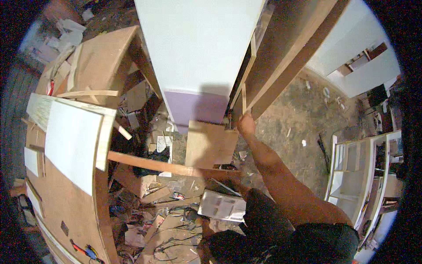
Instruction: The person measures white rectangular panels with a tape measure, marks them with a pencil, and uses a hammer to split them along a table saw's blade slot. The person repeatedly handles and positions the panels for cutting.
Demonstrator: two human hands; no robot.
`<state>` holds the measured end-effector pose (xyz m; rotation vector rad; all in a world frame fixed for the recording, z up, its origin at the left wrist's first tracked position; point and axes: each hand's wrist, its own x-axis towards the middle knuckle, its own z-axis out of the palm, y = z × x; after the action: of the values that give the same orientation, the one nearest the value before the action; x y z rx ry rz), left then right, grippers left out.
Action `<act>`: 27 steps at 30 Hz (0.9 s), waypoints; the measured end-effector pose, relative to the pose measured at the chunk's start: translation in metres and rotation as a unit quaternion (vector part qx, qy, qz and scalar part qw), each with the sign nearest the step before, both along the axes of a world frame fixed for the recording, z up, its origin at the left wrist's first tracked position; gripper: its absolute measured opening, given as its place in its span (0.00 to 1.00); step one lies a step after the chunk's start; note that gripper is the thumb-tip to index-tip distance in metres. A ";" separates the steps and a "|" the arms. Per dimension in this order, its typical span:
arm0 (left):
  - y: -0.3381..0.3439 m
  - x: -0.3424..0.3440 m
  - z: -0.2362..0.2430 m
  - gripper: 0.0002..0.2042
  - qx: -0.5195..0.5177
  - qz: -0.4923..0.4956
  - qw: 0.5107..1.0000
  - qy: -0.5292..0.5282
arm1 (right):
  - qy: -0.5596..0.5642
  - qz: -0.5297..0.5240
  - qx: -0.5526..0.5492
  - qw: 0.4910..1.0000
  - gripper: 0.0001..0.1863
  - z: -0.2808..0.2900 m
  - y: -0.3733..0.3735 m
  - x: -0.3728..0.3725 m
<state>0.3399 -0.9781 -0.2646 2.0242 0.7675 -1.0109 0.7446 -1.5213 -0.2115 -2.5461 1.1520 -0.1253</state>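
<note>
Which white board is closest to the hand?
The long middle board, by the right hand; the other white boards, out at the sides, are farther away.

Surroundings: cluttered workshop floor and side tabletop recorded.
On the brown tabletop (72,207) at left, a large white board (72,145) and a smaller white panel (31,161) are laid; a red-and-blue-handled tool (87,251) is seen near its lower end. Dark cables (169,243) are strewn over the littered floor (288,125). At right, a white shelving unit (339,185) is placed.

The tall panel (198,48) is white with a lilac lower band (187,108), the wood strip (244,99) seemingly tan.
</note>
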 end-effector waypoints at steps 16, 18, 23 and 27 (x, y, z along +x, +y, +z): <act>-0.040 0.118 0.060 0.33 -0.481 -0.144 0.862 -0.072 | -0.419 -0.022 -0.034 0.907 0.13 0.443 0.186 -0.419; -0.089 0.126 0.174 0.37 -0.625 -0.185 0.757 0.043 | -0.437 -0.046 -0.033 0.898 0.13 0.474 0.235 -0.465; -0.153 0.091 0.419 0.51 -0.796 -0.036 0.524 0.301 | -0.323 0.084 -0.191 0.923 0.12 0.508 0.327 -0.574; -0.151 0.048 0.452 0.35 -0.737 -0.088 0.659 0.119 | -0.187 0.181 -0.224 0.939 0.24 0.495 0.367 -0.662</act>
<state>0.3883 -1.1287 0.1874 0.4977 -0.2596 -1.3213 0.0826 -1.1541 0.2840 -2.8899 0.5418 -0.8226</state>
